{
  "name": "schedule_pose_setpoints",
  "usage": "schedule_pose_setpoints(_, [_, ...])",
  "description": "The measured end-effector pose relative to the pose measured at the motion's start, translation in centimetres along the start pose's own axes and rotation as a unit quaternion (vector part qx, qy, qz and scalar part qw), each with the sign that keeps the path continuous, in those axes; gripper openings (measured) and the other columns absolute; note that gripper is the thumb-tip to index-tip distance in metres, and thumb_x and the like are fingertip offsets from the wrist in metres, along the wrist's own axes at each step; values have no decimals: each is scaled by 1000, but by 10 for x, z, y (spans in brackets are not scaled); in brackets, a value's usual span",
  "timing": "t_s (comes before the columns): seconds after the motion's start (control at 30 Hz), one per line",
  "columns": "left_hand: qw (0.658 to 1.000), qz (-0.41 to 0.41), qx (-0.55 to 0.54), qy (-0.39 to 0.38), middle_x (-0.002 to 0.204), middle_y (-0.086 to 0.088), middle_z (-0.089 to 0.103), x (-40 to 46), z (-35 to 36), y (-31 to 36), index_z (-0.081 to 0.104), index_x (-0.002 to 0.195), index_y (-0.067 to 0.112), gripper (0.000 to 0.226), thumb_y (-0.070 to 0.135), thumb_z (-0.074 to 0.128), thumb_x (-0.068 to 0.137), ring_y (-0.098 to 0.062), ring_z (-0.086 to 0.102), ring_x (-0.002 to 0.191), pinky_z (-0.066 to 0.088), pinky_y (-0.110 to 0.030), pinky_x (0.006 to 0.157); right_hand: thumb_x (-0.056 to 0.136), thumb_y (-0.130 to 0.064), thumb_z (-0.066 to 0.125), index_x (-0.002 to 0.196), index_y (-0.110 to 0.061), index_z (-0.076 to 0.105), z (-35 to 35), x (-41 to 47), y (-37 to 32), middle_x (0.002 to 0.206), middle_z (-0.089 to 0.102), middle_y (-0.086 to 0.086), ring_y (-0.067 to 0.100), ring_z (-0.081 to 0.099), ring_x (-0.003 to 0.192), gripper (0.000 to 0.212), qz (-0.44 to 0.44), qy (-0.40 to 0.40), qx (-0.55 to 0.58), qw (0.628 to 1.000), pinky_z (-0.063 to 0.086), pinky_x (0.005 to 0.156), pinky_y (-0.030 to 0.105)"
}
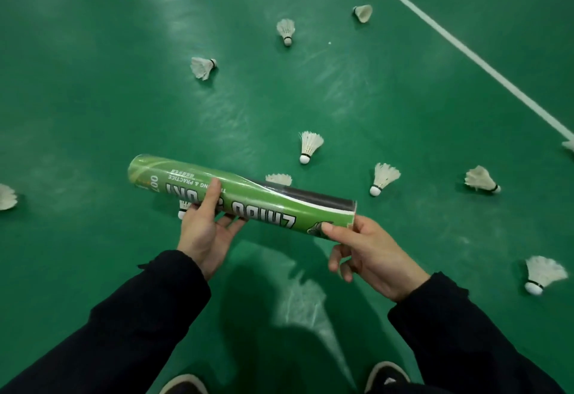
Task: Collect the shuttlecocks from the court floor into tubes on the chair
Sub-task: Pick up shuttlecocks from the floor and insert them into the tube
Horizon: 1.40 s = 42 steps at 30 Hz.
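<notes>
1. Feathers at the far left edge belong to one shuttlecock lying on the green floor, well apart from both hands.
2. Next comes the left hand, thumb over the top and fingers under, closed around the green tube near its middle-left part.
3. The tube is held level above the floor, its long axis running from upper left to lower right; the left end looks capped with clear plastic.
4. Two shuttlecocks lie partly hidden behind the tube, one near the left hand and one above its middle.
5. The right hand pinches the tube's right end, thumb on the label, fingers curled beneath; whether that end is open I cannot tell.
6. Most of the loose shuttlecocks lie beyond and to the right of the tube, the closest being one straight ahead, one beside it and one near the right shoe.
7. My judgement: the right hand is nearer those, so it would free itself while the left keeps the tube.
8. No chair is in view.
</notes>
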<state>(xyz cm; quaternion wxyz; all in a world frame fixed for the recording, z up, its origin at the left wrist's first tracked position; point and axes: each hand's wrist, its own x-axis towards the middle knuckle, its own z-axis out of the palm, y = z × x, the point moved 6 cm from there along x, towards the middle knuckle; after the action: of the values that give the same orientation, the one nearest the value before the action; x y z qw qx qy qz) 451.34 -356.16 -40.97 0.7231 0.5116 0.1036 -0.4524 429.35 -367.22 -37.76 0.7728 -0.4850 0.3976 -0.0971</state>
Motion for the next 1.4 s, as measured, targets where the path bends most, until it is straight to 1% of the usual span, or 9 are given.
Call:
schedule_pose_setpoints(0.1, [1000, 1, -20, 12, 139, -20, 64, 6, 0, 1, 49, 146, 1, 73, 38, 71, 88, -35, 67, 121, 64, -41, 80, 92, -10, 72, 111, -16, 72, -11, -1, -6, 102, 75, 1, 14, 56, 49, 20, -89, 127, -38, 987, 41, 39, 23])
schedule_pose_setpoints(0.3, [1000, 0, 1, 1, 137, -19, 65, 11, 2, -9, 49, 146, 2, 70, 41, 67, 91, -32, 70, 118, 62, -44, 86, 101, -15, 59, 115, -12, 70, -12, -4, 1, 125, 72, -1, 17, 63, 53, 18, -80, 77, -16, 994, 47, 39, 25])
schedule_pose_setpoints(0.47, [1000, -6, -9, 20, 136, -18, 66, 8, -11, -8, 48, 146, 1, 74, 42, 67, 87, -31, 70, 118, 62, -43, 86, 102, -15, 59, 118, -13, 70, -5, 7, 9, 125, 73, -3, 17, 67, 61, 20, -74, 50, -19, 996, 53, 47, 27])
schedule_pose_setpoints(0.63, [999, -29, 31, 14, 130, -18, 69, 7, 13, -24, 52, 139, 2, 52, 34, 62, 100, -31, 69, 117, 65, -41, 79, 101, -12, 59, 115, -12, 70, -29, -6, 13, 115, 76, 0, 15, 67, 63, 18, -59, 87, 10, 994, 56, 54, 28])
schedule_pose_setpoints(0.77, [988, -48, 136, -52, 118, -13, 73, 1, 90, -51, 55, 127, 4, 40, 33, 63, 100, -27, 73, 107, 61, -48, 91, 101, -14, 59, 111, -11, 69, -83, -48, 19, 115, 77, -2, 17, 68, 63, 15, -65, 151, 75, 984, 56, 53, 28])
schedule_pose_setpoints(0.9, [961, -61, 232, -135, 114, -11, 73, -10, 184, -77, 57, 119, 8, 33, 34, 63, 100, -24, 73, 106, 62, -49, 85, 97, -15, 63, 117, -8, 68, -141, -92, 20, 120, 75, 3, 17, 68, 60, 21, -101, 209, 148, 961, 56, 50, 27])
schedule_pose_setpoints(1.07, [943, -39, 268, -193, 120, -7, 73, -19, 283, -136, 54, 135, 5, 50, 35, 68, 98, -25, 71, 114, 64, -48, 79, 88, -40, 72, 127, -5, 63, -222, -124, 34, 127, 63, 14, 21, 65, 66, 53, -144, 263, 278, 913, 57, 55, 31])
schedule_pose_setpoints(1.27, [935, -79, 293, -182, 122, -7, 72, -32, 329, -256, 50, 132, 7, 46, 34, 68, 98, -22, 71, 110, 65, -44, 72, 103, -47, 48, 121, -15, 65, -312, -167, 78, 114, 68, 8, 14, 60, 64, 40, -128, 430, 316, 836, 54, 55, 28])
schedule_pose_setpoints(1.4, [939, -113, 292, -146, 133, -16, 65, -20, 325, -305, 46, 138, 5, 62, 38, 74, 94, -27, 70, 114, 62, -54, 86, 104, -29, 54, 113, -22, 67, -381, -174, 107, 122, 68, 5, 15, 64, 80, 17, -65, 541, 198, 815, 56, 70, 33])
